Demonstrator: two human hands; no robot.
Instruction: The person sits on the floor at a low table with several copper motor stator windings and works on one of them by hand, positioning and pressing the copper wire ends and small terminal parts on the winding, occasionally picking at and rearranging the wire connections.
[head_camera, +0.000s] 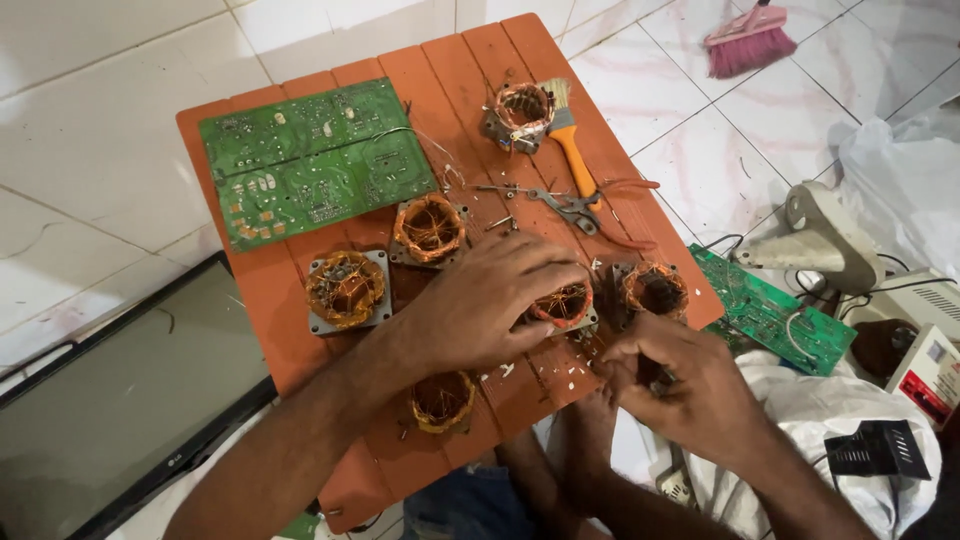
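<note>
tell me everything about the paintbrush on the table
The paintbrush lies flat near the far edge of the orange slatted table, pale bristles pointing away, a metal band behind them, orange handle toward the person. Its bristles touch a copper coil; its handle end meets the pliers. Neither hand touches it.
</note>
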